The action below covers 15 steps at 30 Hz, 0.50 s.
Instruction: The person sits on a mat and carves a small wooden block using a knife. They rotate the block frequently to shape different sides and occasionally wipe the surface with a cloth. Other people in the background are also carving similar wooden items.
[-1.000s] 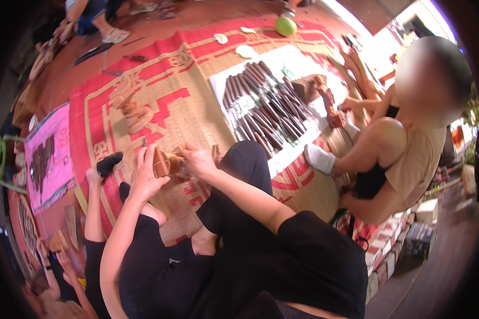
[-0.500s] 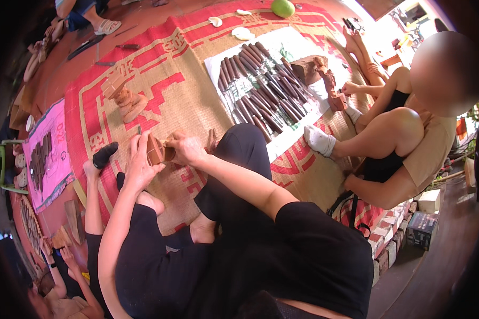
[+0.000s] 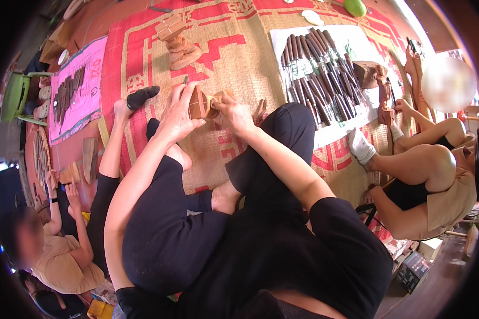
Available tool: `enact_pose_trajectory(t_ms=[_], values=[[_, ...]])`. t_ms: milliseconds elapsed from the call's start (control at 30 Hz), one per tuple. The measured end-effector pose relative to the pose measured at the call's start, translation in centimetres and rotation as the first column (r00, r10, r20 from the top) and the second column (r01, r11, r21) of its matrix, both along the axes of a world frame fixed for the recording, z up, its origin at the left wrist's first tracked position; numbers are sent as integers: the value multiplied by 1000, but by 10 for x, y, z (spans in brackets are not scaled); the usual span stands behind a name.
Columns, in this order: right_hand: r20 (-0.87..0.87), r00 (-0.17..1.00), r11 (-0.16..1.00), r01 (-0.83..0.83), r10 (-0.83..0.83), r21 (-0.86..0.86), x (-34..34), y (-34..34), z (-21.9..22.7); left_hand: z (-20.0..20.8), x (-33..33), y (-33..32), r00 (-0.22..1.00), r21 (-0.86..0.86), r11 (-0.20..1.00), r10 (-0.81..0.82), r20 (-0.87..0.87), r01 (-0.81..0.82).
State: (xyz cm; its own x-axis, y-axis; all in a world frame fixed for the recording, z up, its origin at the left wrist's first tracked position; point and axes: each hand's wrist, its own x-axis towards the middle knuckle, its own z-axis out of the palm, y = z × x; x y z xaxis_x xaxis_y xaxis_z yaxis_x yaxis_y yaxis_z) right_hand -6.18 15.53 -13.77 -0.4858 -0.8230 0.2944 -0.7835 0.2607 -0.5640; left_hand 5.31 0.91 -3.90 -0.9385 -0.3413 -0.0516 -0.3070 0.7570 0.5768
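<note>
Left hand: the left hand [image 3: 178, 114] was wrapped around the small reddish-brown carved wooden piece [image 3: 199, 102], fingers clenched on its near side.
Right hand: the right hand [image 3: 234, 112] gripped the same piece from the other side, fingers curled onto its paler end — whether it also held a tool could not be told.
Wooden piece: held up between both hands above the woven straw mat with red patterns [image 3: 234, 58], just past the person's black-trousered knees.
Ahead: a larger pale-brown wooden carving [image 3: 180, 45] stood on the mat, well apart from the hands.
Right of it: a white sheet [image 3: 351, 40] carried rows of dark-handled carving chisels [image 3: 314, 69]; a dark brown wooden figure [image 3: 375, 80] sat at its far edge, near a second person's hand.
Left: a pink cloth [image 3: 85, 90] lay beside the mat with more dark tools on it.
In the way: the person's own raised knee [image 3: 287, 127] hid the mat right of the hands — a black-socked foot [image 3: 142, 97] lay just left of them.
Others: a third person sat at the lower left, working on wood.
</note>
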Motion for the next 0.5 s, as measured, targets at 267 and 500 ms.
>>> enact_pose_trajectory(t_ms=[267,500], values=[[100,984,987,144,-151,72,-8,15,24,2,2,2,1000,-24,1000,-3,-17,2],[32,998,998,51,-53,40,-3,2,0,2,-3,4,1000,-41,999,-28,5,28]])
